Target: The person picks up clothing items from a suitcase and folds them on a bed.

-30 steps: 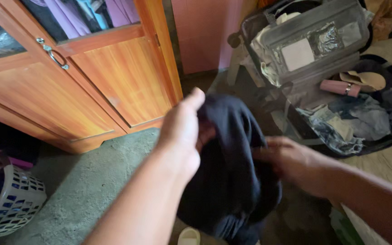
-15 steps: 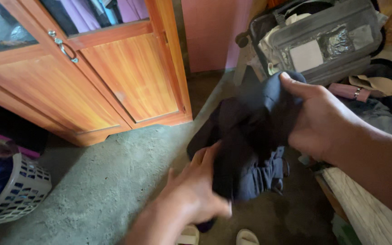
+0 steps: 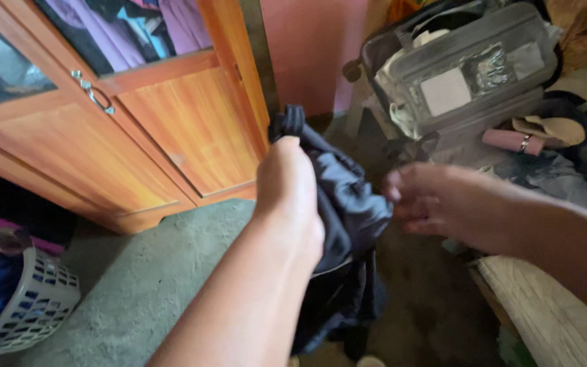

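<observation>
Dark cloth bunched between two hands, mid-room above the concrete floor.

The left hand (image 3: 288,194) grips a dark garment (image 3: 344,204) tight in its fist; the right hand (image 3: 436,204) pinches its right edge with narrow fingers. A wooden wardrobe (image 3: 137,136) stands far left, a white laundry basket (image 3: 32,306) near left, and an open grey suitcase (image 3: 470,64) far right above strewn clothes (image 3: 558,173).
</observation>
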